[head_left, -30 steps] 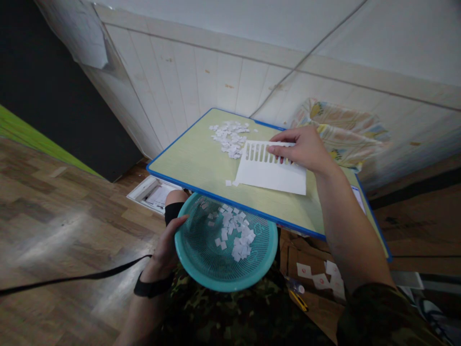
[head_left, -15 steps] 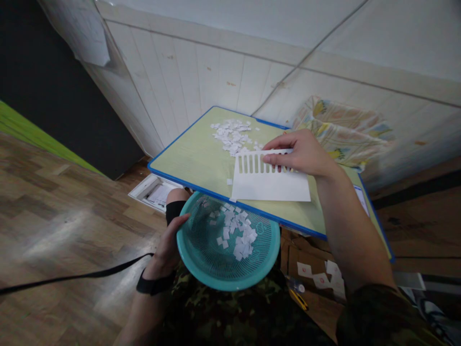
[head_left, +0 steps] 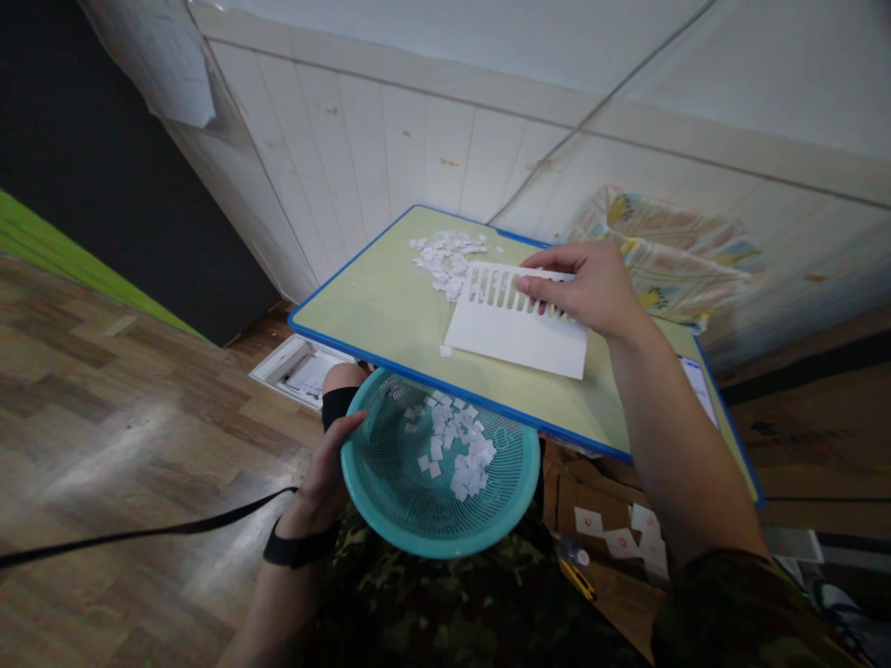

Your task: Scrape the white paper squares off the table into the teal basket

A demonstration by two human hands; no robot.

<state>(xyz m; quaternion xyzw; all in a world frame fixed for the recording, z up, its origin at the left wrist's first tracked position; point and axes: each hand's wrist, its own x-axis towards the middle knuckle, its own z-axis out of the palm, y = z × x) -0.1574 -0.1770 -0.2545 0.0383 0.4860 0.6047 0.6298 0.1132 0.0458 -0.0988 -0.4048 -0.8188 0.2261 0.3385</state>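
My right hand (head_left: 581, 283) grips the slotted edge of a flat white card (head_left: 519, 339), which is tilted over the table. The card's row of long slots faces the wall. Just beyond its far left corner lies a heap of small white paper squares (head_left: 442, 252). One loose paper square (head_left: 446, 351) sits near the card's lower left corner. My left hand (head_left: 334, 464) is closed on the left rim of a turquoise mesh basket (head_left: 390, 533), held over my lap under the table edge. More white paper squares (head_left: 473, 464) lie inside the basket.
The small green table (head_left: 362, 297) has a blue rim and stands against a white panelled wall. A cloth-lined bin (head_left: 668, 250) is behind its right side. On the floor are a white box (head_left: 296, 371) and, at right, a yellow cutter (head_left: 577, 580) by cardboard.
My right hand has shifted the card away from the table's front edge, toward the heap, and the card has turned slightly. The loose square stays put; my left hand and the basket hardly move.
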